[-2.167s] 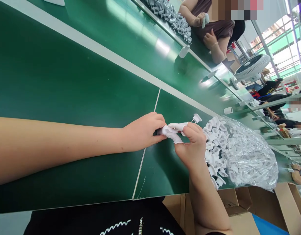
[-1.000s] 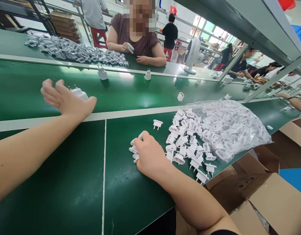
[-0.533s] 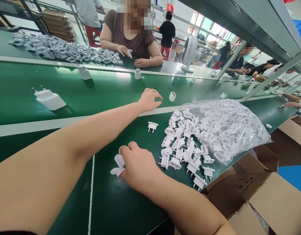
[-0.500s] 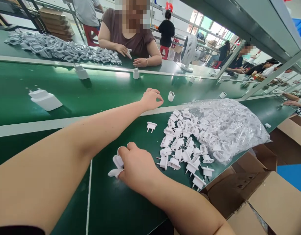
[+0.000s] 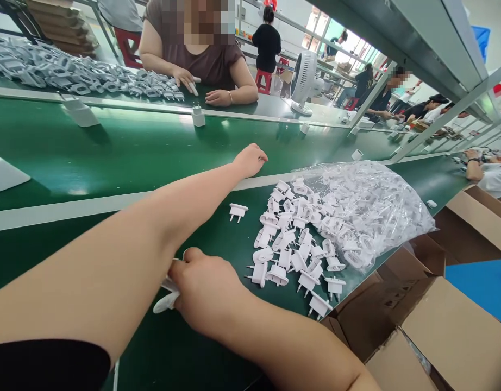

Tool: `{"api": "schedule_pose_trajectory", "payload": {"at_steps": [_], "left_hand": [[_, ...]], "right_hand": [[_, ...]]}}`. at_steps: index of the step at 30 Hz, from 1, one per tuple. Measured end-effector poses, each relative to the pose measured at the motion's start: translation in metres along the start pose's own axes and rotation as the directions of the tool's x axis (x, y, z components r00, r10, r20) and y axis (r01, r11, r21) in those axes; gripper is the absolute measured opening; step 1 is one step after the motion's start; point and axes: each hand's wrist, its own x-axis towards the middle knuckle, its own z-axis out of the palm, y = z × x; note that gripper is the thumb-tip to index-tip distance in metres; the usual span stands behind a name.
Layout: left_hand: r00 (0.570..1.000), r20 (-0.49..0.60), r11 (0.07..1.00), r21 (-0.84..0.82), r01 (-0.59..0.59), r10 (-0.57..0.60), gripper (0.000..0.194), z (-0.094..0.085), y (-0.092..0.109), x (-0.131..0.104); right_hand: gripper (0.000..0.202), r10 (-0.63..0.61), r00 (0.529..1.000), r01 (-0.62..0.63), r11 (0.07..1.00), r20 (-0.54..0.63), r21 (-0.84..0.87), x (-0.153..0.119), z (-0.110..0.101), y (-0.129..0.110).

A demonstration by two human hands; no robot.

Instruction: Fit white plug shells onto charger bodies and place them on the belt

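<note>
1. The left hand [image 5: 250, 161] reaches past the workbench's [image 5: 230, 244] far edge and hangs above the green conveyor belt [image 5: 144, 152], knuckles up, fingers curled in; whether it holds anything cannot be told.
2. The right hand [image 5: 207, 290] is low over the workbench, back upward, fingers narrowed on a white piece [image 5: 168, 283], mostly hidden; a white finger cot [image 5: 166, 303] juts below it.
3. The left forearm [image 5: 144, 233] crosses the workbench and covers some of the right hand's grip.
4. Dark print on a cardboard box [image 5: 397, 296] below the near edge is too small to read.
5. Two-pin plug inserts [image 5: 291, 233] are heaped toward the near edge, beside a clear plastic bag [image 5: 373, 212] full of white parts. One separate plug insert [image 5: 237, 212] lies between heap and left forearm, near the far edge.
6. White charger housings stand apart along the belt, including a pronged charger [image 5: 199, 115] at its far edge.
7. Across the belt, a co-worker [image 5: 210, 62] in maroon sits between a pile of grey-white parts [image 5: 79, 73] and a fan [image 5: 302, 79].
</note>
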Motion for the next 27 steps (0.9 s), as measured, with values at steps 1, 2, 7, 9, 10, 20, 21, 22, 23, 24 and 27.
{"api": "schedule_pose_trajectory", "payload": {"at_steps": [1, 2, 7, 9, 10, 20, 21, 22, 23, 24, 27], "left_hand": [[1.000, -0.019, 1.000, -0.012, -0.015, 0.015, 0.042, -0.006, -0.003, -0.011], [0.999, -0.031, 0.999, -0.022, -0.029, 0.028, 0.048, -0.014, -0.005, -0.024], [0.994, -0.099, 0.995, -0.098, 0.025, -0.035, 0.084, -0.067, -0.023, -0.119], [0.988, -0.117, 0.983, -0.167, 0.077, -0.098, 0.084, -0.087, -0.027, -0.168], [0.985, -0.116, 0.975, -0.197, 0.101, -0.125, 0.082, -0.096, -0.028, -0.192], [0.993, 0.015, 0.940, -0.321, 0.115, -0.116, 0.056, -0.089, -0.009, -0.340], [0.993, 0.023, 0.934, -0.338, 0.115, -0.114, 0.057, -0.084, -0.009, -0.343], [0.993, 0.028, 0.929, -0.351, 0.115, -0.113, 0.060, -0.081, -0.010, -0.344], [0.994, 0.023, 0.928, -0.356, 0.110, -0.108, 0.062, -0.078, -0.012, -0.345], [0.995, 0.009, 0.931, -0.352, 0.096, -0.099, 0.061, -0.076, -0.014, -0.345], [0.999, -0.013, 0.940, -0.341, 0.028, -0.034, 0.039, -0.072, -0.021, -0.344]], "right_hand": [[0.027, 0.007, 1.000, -0.006, 1.000, -0.021, 0.025, 0.000, 0.000, 0.002], [0.025, 0.018, 0.998, -0.014, 0.998, -0.055, 0.066, 0.001, 0.001, 0.005], [0.033, 0.198, 0.942, 0.023, 0.768, -0.271, 0.641, 0.005, 0.000, 0.014], [0.044, 0.270, 0.934, 0.053, 0.544, -0.235, 0.837, 0.007, -0.002, 0.012], [0.048, 0.293, 0.936, 0.045, 0.446, -0.194, 0.894, 0.007, -0.004, 0.009], [0.028, 0.319, 0.943, -0.034, 0.385, -0.099, 0.922, -0.006, -0.021, -0.009], [0.027, 0.319, 0.942, -0.027, 0.388, -0.106, 0.921, -0.005, -0.020, -0.008], [0.026, 0.313, 0.942, -0.006, 0.380, -0.122, 0.925, -0.004, -0.019, -0.006], [0.025, 0.307, 0.940, 0.026, 0.365, -0.146, 0.931, -0.003, -0.018, -0.005], [0.024, 0.302, 0.937, 0.062, 0.346, -0.174, 0.936, -0.002, -0.017, -0.004], [0.027, 0.299, 0.922, 0.142, 0.334, -0.248, 0.932, 0.002, -0.015, -0.002]]}}
